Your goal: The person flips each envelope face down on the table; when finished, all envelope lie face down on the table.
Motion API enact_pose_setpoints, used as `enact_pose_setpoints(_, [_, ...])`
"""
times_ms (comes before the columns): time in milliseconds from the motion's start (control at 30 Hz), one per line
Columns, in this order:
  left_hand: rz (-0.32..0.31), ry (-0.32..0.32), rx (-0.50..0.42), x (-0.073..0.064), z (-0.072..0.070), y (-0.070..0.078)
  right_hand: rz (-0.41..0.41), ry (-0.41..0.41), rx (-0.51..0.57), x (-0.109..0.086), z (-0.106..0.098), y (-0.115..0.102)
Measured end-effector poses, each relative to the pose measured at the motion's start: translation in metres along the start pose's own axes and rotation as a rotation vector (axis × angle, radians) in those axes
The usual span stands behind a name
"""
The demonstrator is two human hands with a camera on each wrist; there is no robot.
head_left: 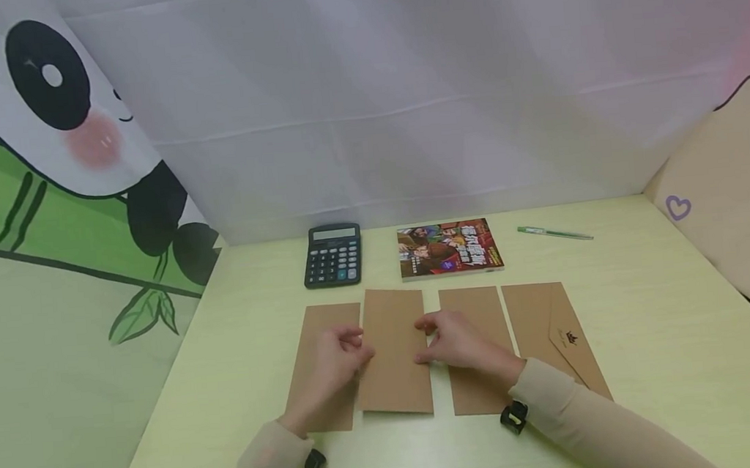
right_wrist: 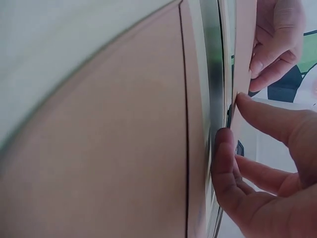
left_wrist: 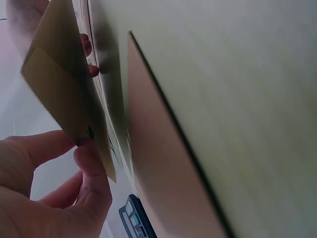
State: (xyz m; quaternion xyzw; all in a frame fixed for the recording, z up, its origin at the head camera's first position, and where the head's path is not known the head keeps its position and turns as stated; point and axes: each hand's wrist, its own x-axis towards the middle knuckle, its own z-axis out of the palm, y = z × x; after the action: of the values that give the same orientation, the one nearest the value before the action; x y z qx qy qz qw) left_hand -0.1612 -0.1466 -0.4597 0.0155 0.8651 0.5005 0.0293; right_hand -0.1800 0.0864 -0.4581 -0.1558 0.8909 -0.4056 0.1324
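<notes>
A brown paper envelope (head_left: 394, 350) is held by its two long sides, raised off the table. My left hand (head_left: 332, 355) pinches its left edge between thumb and fingers. On the opposite edge, my right hand (head_left: 459, 341) grips it the same way. The left wrist view shows the flap side of this envelope (left_wrist: 54, 82) turned downward, with a small dark mark. Beneath my left hand lies another brown envelope (head_left: 332, 318). A similar envelope (head_left: 473, 303) is under my right hand. Farthest right, an envelope (head_left: 530, 317) lies flap up, with a printed crown.
Behind the envelopes are a black calculator (head_left: 333, 256), a colourful book (head_left: 449, 249) and a green pen (head_left: 555, 232). A white cloth (head_left: 405, 114) hangs along the back of the light table (head_left: 659, 314). Printed panels stand on both sides.
</notes>
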Motion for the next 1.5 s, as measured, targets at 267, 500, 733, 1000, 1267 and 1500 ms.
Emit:
enact_pose_setpoints(267, [-0.023,-0.053,0.087,-0.001,0.001,0.003,0.036,0.019,-0.054,0.002,0.002,-0.001])
enact_pose_setpoints(500, [-0.059,-0.097,0.207,-0.001,0.0,0.004,0.037,0.014,-0.116,0.003,0.002,-0.002])
enact_pose_setpoints(733, [-0.076,-0.14,0.309,0.0,0.002,0.005,0.026,0.006,-0.135,0.004,0.003,-0.001])
enact_pose_setpoints(1000, [-0.019,-0.158,0.442,-0.001,0.003,0.01,0.037,0.001,-0.151,0.005,0.003,-0.005])
enact_pose_setpoints(1267, [-0.02,-0.184,0.477,0.001,0.004,0.011,0.042,0.003,-0.175,0.004,0.003,-0.008])
enact_pose_setpoints(1500, [-0.014,-0.196,0.456,0.001,0.004,0.011,0.046,0.01,-0.177,0.003,0.004,-0.008])
